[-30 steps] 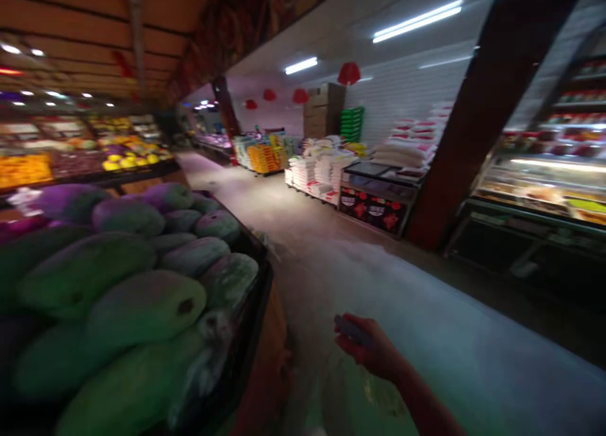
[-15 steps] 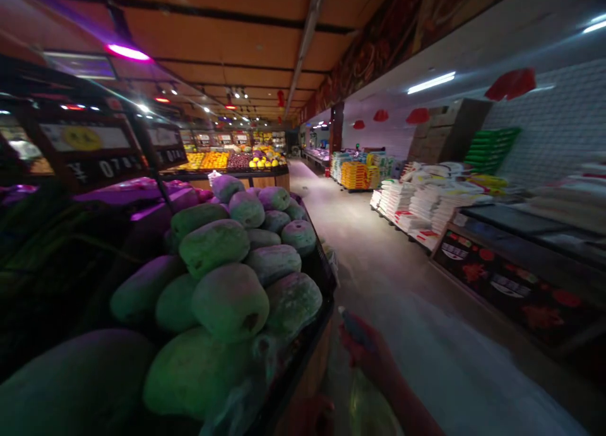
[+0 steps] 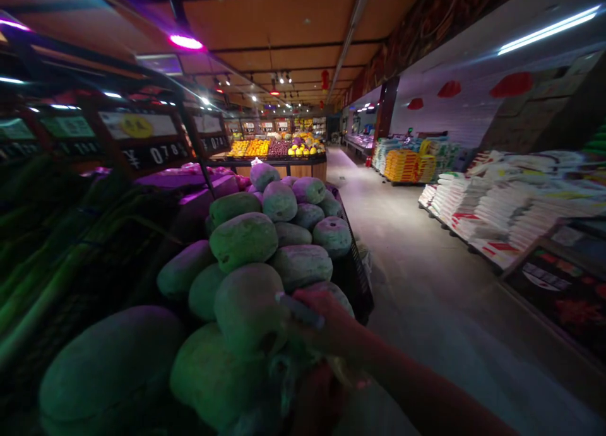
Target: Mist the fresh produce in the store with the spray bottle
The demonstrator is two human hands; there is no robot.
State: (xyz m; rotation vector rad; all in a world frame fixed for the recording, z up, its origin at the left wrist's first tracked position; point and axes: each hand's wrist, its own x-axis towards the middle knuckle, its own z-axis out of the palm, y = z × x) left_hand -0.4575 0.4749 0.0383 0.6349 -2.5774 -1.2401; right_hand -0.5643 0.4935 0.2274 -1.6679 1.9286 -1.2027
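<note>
A heap of large oblong green melons with a pale waxy bloom (image 3: pixel 243 240) fills the lower middle of the view. My right hand (image 3: pixel 326 319) rests against the near melons, its fingers closed around a small grey-blue stick-like object (image 3: pixel 300 310). Below it, a dim reddish shape that may be my left hand (image 3: pixel 317 398) sits close to the melons, too dark and blurred to read. Thin clear plastic (image 3: pixel 279 376) lies crumpled against the lowest melons near both hands.
A black slatted crate edge (image 3: pixel 355 278) bounds the heap on the right, beside a long grey aisle floor (image 3: pixel 426 278). Leafy green vegetables (image 3: pixel 47 265) lie left, under price signs (image 3: pixel 142 139). White sacks (image 3: pixel 478 212) stand in stacks on the right. Fruit stands (image 3: pixel 274 149) stand far back.
The view has swung left and now looks straight along the aisle. My right hand has moved from over the floor beside the crate onto the melons, still holding the small object.
</note>
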